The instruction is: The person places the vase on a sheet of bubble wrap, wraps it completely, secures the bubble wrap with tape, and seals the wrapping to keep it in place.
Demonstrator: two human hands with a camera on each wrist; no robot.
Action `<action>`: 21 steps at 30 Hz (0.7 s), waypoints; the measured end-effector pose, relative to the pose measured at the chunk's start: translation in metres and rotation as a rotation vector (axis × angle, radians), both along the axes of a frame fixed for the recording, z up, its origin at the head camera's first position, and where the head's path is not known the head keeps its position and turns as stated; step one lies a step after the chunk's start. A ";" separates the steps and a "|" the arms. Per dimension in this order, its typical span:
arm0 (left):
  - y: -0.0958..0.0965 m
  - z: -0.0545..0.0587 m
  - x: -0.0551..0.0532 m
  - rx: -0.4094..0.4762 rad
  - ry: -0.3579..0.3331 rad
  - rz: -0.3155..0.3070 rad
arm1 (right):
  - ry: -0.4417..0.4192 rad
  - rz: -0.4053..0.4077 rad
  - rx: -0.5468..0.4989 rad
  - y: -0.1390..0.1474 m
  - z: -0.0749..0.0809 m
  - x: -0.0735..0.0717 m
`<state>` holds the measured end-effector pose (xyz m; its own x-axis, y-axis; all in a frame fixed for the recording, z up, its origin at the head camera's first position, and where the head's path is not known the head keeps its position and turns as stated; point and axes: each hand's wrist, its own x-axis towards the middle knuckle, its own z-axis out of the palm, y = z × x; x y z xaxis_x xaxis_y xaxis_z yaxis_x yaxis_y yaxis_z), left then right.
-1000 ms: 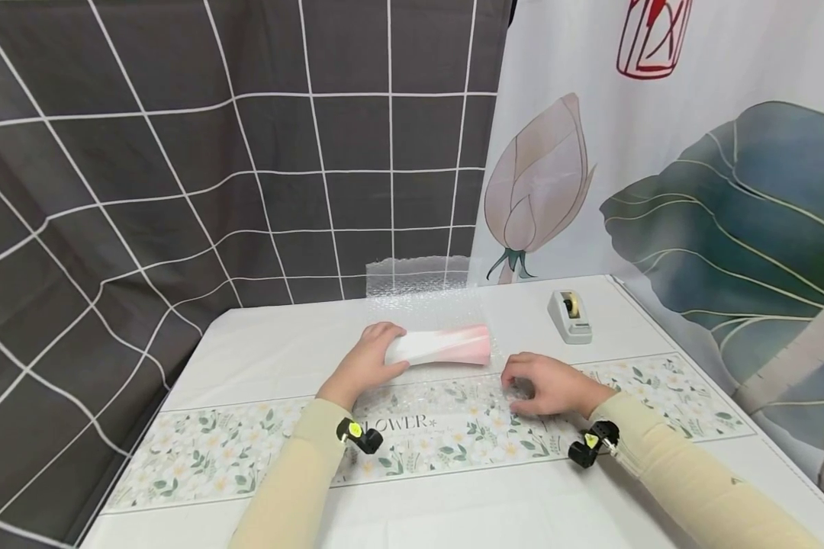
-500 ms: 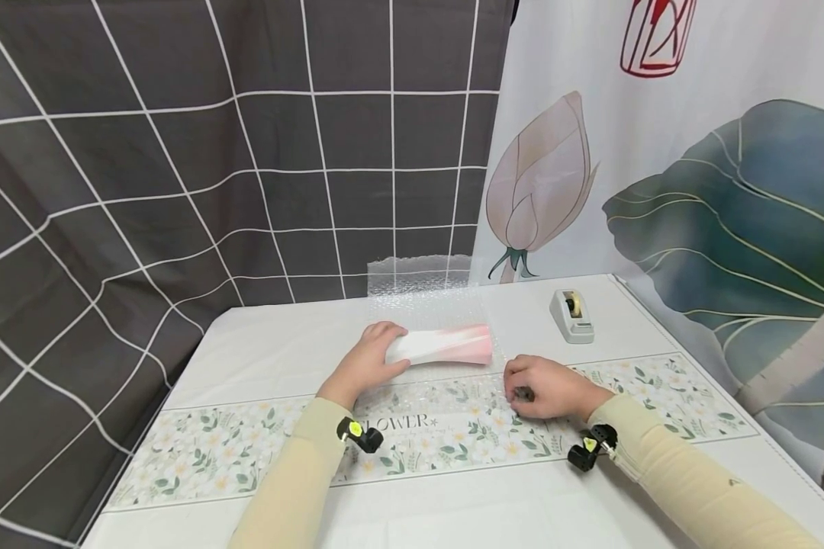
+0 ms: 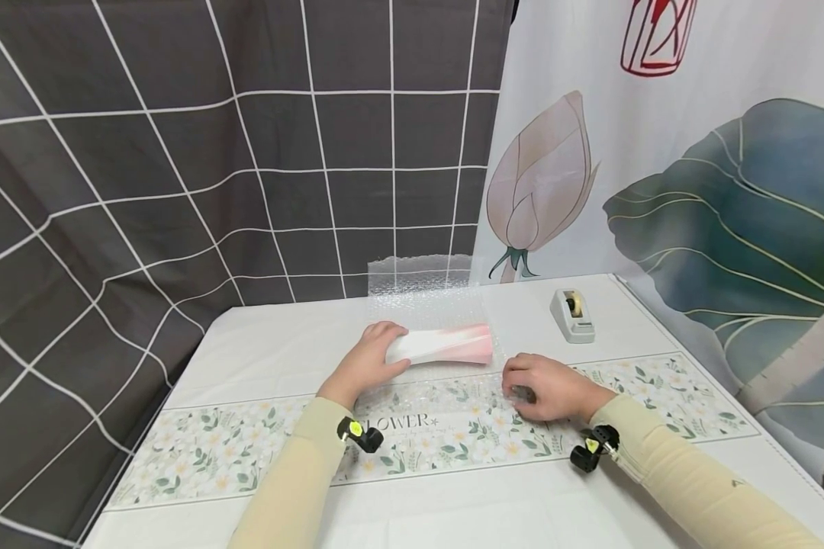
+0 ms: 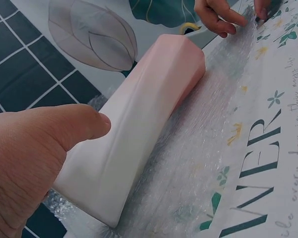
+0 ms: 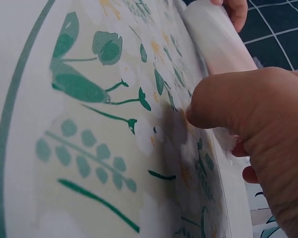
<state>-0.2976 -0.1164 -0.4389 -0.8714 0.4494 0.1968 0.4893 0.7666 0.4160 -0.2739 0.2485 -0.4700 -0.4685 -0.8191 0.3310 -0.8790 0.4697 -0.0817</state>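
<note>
A faceted vase [image 3: 446, 345], fading from white to pink, lies on its side on a sheet of clear bubble wrap [image 3: 419, 301]. My left hand [image 3: 365, 364] grips its white end; in the left wrist view the thumb [image 4: 84, 126] lies along the vase's side. To the right, my right hand [image 3: 549, 387] has its fingers curled at the near right edge of the bubble wrap, pinching it. The right wrist view shows the thumb [image 5: 213, 101] low over the floral cloth, with the vase beyond.
A grey tape dispenser [image 3: 573, 316] with a roll of tape stands at the back right of the table. Flowers and lettering decorate the white tablecloth [image 3: 247, 450]. The bubble wrap's far end rises against the dark checked curtain [image 3: 281, 191].
My right hand's fingers have drawn closer together at the edge of the bubble wrap, with only a slight shift. The left hand and the vase have stayed in place.
</note>
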 end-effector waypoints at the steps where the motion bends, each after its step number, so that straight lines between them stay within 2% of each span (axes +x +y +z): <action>1: 0.000 0.000 0.000 0.002 0.001 -0.001 | 0.008 0.001 -0.006 0.000 0.000 0.000; 8: -0.001 0.000 -0.001 -0.014 -0.001 -0.009 | -0.022 -0.007 -0.051 0.000 0.001 -0.002; 15: -0.002 0.001 0.001 -0.029 -0.008 -0.022 | -0.071 -0.026 -0.145 0.001 0.003 -0.004; 21: -0.003 0.003 0.001 -0.034 -0.014 -0.034 | -0.128 -0.104 -0.209 -0.001 0.004 -0.006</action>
